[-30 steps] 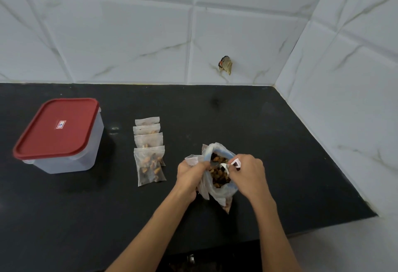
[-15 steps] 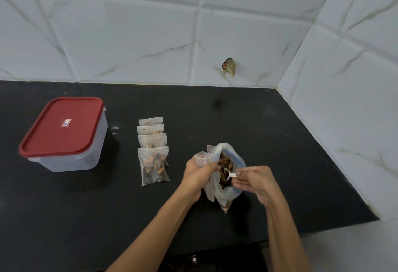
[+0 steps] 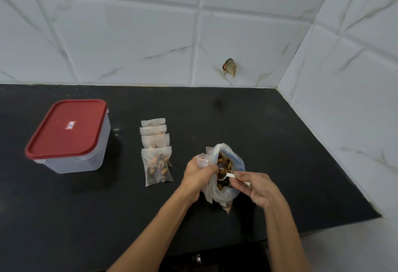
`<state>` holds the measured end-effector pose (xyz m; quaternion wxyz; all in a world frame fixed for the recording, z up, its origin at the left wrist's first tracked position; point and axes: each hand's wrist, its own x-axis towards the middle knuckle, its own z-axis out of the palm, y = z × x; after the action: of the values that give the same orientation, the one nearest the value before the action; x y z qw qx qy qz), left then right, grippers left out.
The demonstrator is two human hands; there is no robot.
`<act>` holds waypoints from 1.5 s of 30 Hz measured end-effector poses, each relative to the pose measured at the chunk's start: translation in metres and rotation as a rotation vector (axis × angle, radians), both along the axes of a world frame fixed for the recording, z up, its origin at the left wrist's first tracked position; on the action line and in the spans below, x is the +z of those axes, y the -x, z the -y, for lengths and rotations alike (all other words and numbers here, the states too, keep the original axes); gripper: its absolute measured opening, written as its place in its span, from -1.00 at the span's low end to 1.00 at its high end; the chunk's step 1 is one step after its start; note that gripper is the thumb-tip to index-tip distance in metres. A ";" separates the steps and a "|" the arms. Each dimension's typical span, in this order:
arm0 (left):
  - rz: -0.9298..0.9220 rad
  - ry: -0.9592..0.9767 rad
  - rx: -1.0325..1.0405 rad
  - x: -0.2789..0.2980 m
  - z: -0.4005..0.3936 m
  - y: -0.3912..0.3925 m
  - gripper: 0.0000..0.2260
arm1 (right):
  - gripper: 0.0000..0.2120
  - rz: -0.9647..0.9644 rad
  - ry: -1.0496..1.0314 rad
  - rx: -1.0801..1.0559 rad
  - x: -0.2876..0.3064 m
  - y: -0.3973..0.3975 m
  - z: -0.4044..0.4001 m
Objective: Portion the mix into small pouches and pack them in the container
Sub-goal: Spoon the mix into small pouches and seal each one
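The black countertop (image 3: 215, 217) ran back to the white tiled wall (image 3: 129, 41) and ended on my right at a second tiled wall, so the bag stood in the corner's near part, with the counter's front edge close under my forearms. Bare dark counter lay between the bag and the right wall, and more of it to the left front.

My left hand (image 3: 199, 173) gripped the mouth of the clear plastic bag of mix (image 3: 226, 192), fingers curled round its rim together with an empty small pouch (image 3: 203, 159) pinched against it. My right hand (image 3: 256, 187) pinched the handle of a white plastic spoon (image 3: 228, 176) between thumb and fingertips; its bowl sat inside the bag among the brown mix.

Just left of the bag, four filled pouches (image 3: 157, 159) lay in an overlapping row running away from me. Well apart further left stood the translucent container (image 3: 86, 159) with its red lid (image 3: 66, 128) on.
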<state>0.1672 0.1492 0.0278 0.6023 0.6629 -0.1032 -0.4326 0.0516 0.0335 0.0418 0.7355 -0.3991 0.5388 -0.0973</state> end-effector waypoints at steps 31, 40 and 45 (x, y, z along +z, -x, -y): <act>0.811 -0.141 -0.027 0.048 -0.005 0.009 -0.77 | -0.88 0.258 -0.012 -0.240 0.045 0.018 -0.005; 0.763 -0.145 -0.126 0.060 0.012 0.013 -0.64 | -0.87 0.291 0.342 -0.128 0.094 0.011 -0.030; 0.719 -0.081 -0.116 0.059 0.017 0.011 -0.62 | -0.81 0.113 0.744 0.053 0.090 0.010 -0.044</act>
<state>0.1561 0.1320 0.0872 0.4753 0.7889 -0.3285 -0.2091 0.0421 0.0775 0.1315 0.5708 -0.6470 0.4147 -0.2892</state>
